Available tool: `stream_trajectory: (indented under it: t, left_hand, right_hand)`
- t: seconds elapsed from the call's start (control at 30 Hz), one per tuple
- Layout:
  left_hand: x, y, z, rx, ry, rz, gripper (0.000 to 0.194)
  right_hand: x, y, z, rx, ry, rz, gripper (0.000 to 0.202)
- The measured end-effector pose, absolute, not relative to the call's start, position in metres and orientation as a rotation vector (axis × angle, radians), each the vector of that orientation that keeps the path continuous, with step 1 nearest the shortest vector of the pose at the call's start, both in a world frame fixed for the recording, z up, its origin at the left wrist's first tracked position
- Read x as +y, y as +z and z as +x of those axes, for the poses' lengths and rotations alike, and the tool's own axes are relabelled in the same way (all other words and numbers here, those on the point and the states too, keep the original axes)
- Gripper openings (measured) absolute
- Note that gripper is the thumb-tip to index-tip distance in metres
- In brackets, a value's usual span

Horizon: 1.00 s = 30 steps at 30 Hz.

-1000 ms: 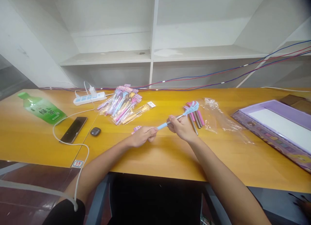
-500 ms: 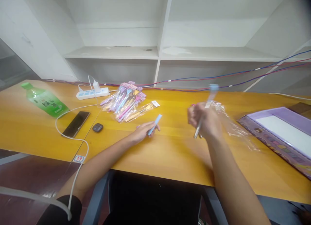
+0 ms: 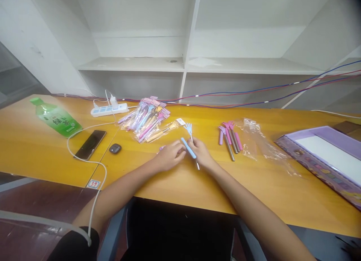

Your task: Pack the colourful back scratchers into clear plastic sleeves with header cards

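My right hand (image 3: pixel 202 154) is closed around a blue back scratcher (image 3: pixel 188 129), its hand-shaped head pointing away and its metal rod coming out below my fingers. A separate blue handle sleeve (image 3: pixel 188 148) lies slantwise at the fingers of the same hand. Close on its left, my left hand (image 3: pixel 170 155) has loosely curled fingers with a gap between them and the thumb; it seems to hold nothing. To the right rest several pink and purple back scratchers (image 3: pixel 229 135) with metal rods, beside loose pink and purple sleeves (image 3: pixel 238 141).
Bagged back scratchers (image 3: pixel 145 120) lie in a pile at the back. On the left are a power strip (image 3: pixel 109 109), a green bottle (image 3: pixel 58 118), a phone (image 3: pixel 90 144), a black case (image 3: pixel 115 148) and a white cable (image 3: pixel 104 169). Clear plastic wrappers (image 3: pixel 261 140) and a purple box (image 3: pixel 318 155) are on the right.
My right hand has moved left with the blue back scratcher, meeting my left hand. The blue sleeve, held in my left hand before, is now at my right fingers. The pink scratchers have come into sight.
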<state>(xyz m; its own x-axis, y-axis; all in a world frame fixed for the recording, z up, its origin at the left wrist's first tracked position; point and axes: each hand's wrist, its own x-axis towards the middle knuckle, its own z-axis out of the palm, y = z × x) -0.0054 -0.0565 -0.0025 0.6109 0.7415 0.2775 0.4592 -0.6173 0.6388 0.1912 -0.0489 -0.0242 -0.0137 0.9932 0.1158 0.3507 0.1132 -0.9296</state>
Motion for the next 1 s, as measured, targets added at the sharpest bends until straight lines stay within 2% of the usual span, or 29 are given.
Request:
stream_trajectory:
  t: [0.17,0.33,0.43,0.57,0.77,0.87,1.0]
  left_hand:
    - [-0.041,-0.011,-0.006,0.954,0.765,2.181,0.026]
    - [-0.024,-0.006,-0.021,1.235,1.078,2.058,0.026]
    - [-0.010,0.000,-0.041,1.399,1.163,2.127,0.021]
    - [0.006,0.000,-0.063,1.573,0.929,2.433,0.019]
    - [0.011,-0.011,-0.068,1.753,0.461,2.608,0.035]
    - [0.011,-0.011,-0.068,1.791,0.431,2.626,0.038]
    - [0.009,-0.009,-0.068,1.868,0.399,2.609,0.031]
  right_hand:
    - [-0.049,-0.026,0.189,-1.674,0.785,-1.496,0.038]
    - [-0.059,-0.023,0.178,-1.992,0.321,-1.739,0.051]
    - [-0.061,-0.019,0.175,-2.174,0.233,-1.888,0.038]
    - [-0.052,-0.013,0.195,-2.223,0.111,-2.067,0.032]
    - [-0.030,-0.015,0.251,-2.045,-0.171,-2.260,0.036]
    - [-0.025,-0.017,0.269,-1.973,-0.293,-2.274,0.036]
    - [-0.023,-0.017,0.276,-1.878,-0.384,-2.201,0.033]
